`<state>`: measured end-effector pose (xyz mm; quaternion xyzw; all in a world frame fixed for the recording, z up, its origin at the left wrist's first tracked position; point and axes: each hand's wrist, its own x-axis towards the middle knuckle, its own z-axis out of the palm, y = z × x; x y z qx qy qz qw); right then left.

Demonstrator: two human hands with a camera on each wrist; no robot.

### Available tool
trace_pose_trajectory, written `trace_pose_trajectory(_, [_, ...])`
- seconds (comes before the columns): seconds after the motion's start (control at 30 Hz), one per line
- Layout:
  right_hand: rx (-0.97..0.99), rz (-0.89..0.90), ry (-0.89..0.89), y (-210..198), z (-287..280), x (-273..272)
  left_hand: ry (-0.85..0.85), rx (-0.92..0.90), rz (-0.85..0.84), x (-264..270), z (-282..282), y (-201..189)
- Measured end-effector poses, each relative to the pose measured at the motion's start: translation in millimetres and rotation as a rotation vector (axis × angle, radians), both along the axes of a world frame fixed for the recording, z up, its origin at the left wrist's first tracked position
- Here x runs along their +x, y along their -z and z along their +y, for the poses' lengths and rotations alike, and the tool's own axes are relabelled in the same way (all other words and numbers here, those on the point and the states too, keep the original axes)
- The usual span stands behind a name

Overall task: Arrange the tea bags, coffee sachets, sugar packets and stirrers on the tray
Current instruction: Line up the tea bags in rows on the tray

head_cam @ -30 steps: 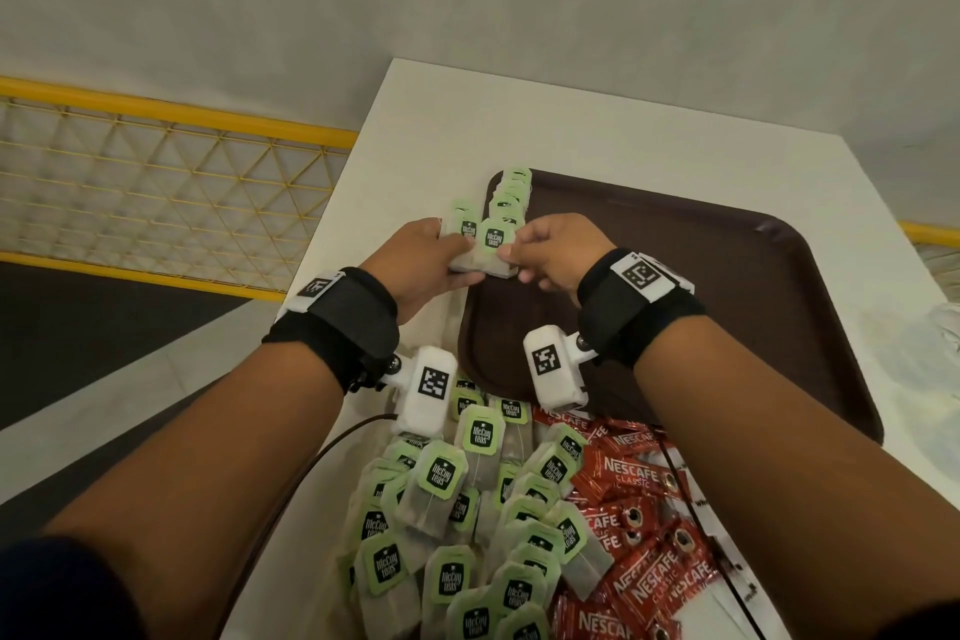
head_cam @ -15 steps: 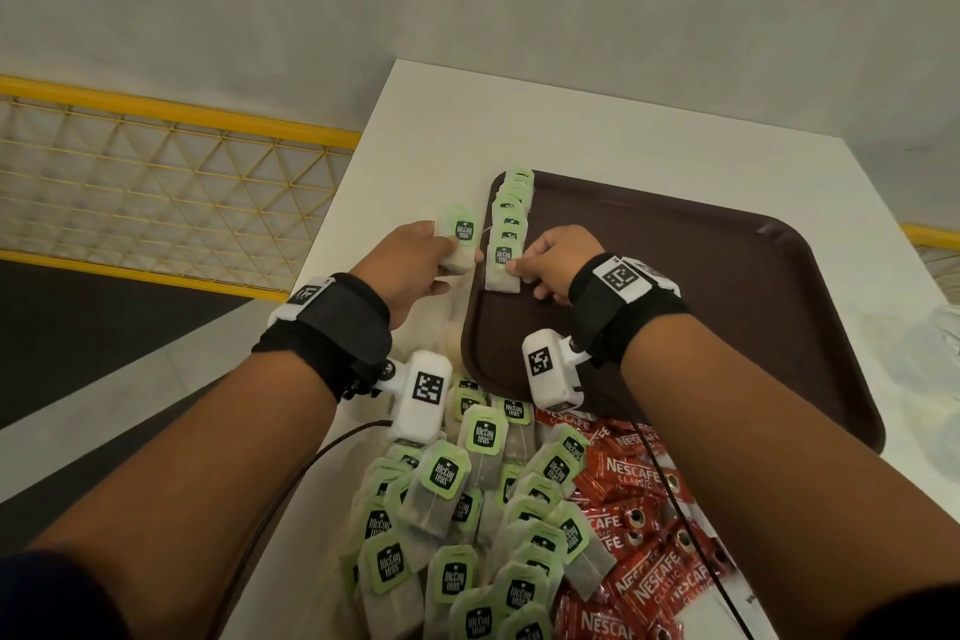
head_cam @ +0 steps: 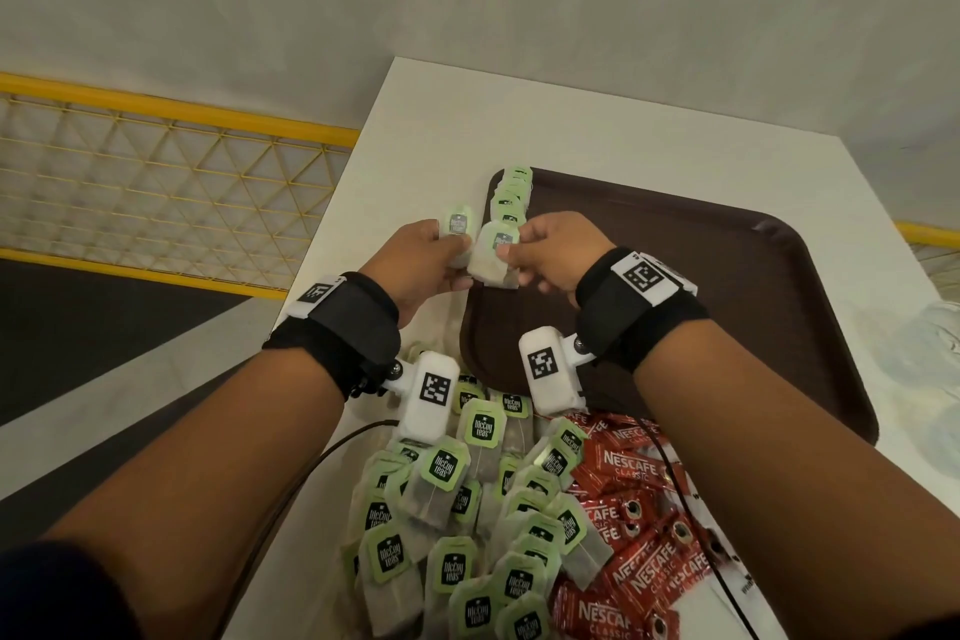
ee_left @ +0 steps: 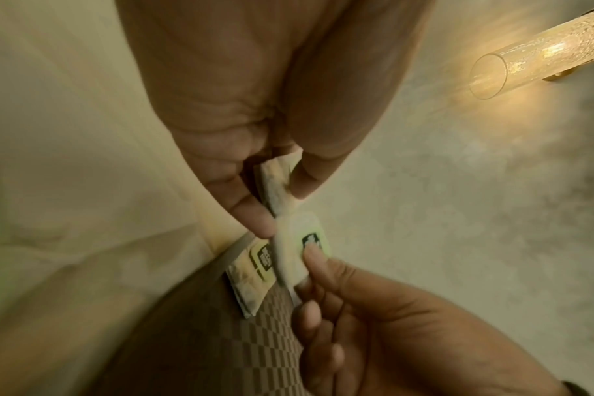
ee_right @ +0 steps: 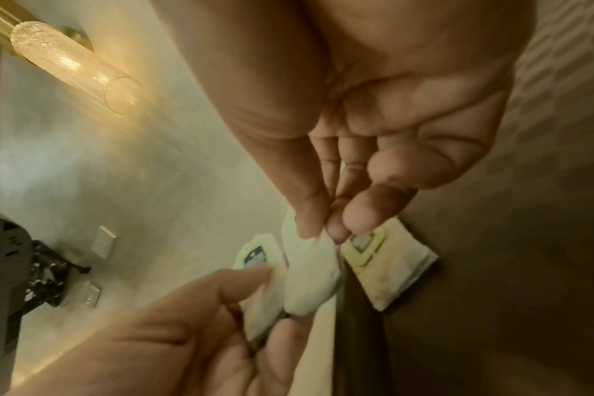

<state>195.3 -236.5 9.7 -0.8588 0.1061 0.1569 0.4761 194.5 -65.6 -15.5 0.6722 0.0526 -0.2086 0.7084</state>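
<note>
Here, tea bag [head_cam: 491, 257] between right fingertips [head_cam: 506, 251].

Both forearms reaching forward, left hand [head_cam: 423, 260] and right hand [head_cam: 553, 257] side by side, fingers pinched, hands nearly touching

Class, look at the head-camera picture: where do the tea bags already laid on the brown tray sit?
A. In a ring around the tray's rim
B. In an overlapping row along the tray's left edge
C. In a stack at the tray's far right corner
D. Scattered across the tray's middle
B: the row of tea bags overlaps along the left edge of the tray, just beyond the right hand, which holds another tea bag.
</note>
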Motion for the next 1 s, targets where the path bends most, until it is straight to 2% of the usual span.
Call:
trace_pose_trajectory(0.13, [-0.061, 0.088, -0.033, 5.9, -8.2, -2.1, -0.050, -0.029, 0.070, -2.8, 9.0, -3.6])
trace_pose_trajectory(0.4, [-0.321, 0.105, -0.133, 2.0, 1.6, 16.0, -0.090, -0.025, 0.099, -7.4, 11.9, -3.9])
trace_pose_trajectory(0.47, [-0.366, 0.110, -0.126, 5.0, 0.9, 19.2, -0.058, 0.034, 0.077, -7.0, 12.9, -3.1])
trace_pose_trajectory(0.57, [-0.295, 0.072, -0.060, 9.1, -1.0, 20.5, -0.061, 0.163, 0.040, -2.8, 15.3, -1.5])
trace_pose_trajectory(0.63, [-0.361, 0.111, -0.108, 8.7, -1.0, 19.9, -0.059, 0.243, 0.016, -0.5, 17.2, -0.4])
trace_pose_trajectory(0.7, [-0.388, 0.138, -0.133, 5.9, -0.8, 17.0, -0.029, 0.236, 0.003, -1.0, 17.9, 0.1])
trace_pose_trajectory(0.77, [-0.400, 0.082, -0.120, 3.1, -2.1, 15.1, 0.008, 0.216, -0.029, -3.5, 17.6, -0.1])
trace_pose_trajectory(0.87, [-0.272, -0.062, -0.078, 0.1, -3.2, 8.7, 0.015, 0.222, -0.086, -5.0, 15.5, -0.1])
trace_pose_trajectory(0.93, [-0.085, -0.063, -0.092, -2.1, -1.2, 2.5, -0.007, 0.219, -0.102, -5.4, 12.2, -0.3])
trace_pose_trajectory(1.0, [0.005, -0.040, -0.118, -3.2, 0.6, -2.6, -0.003, 0.208, -0.106, -5.8, 8.2, -0.8])
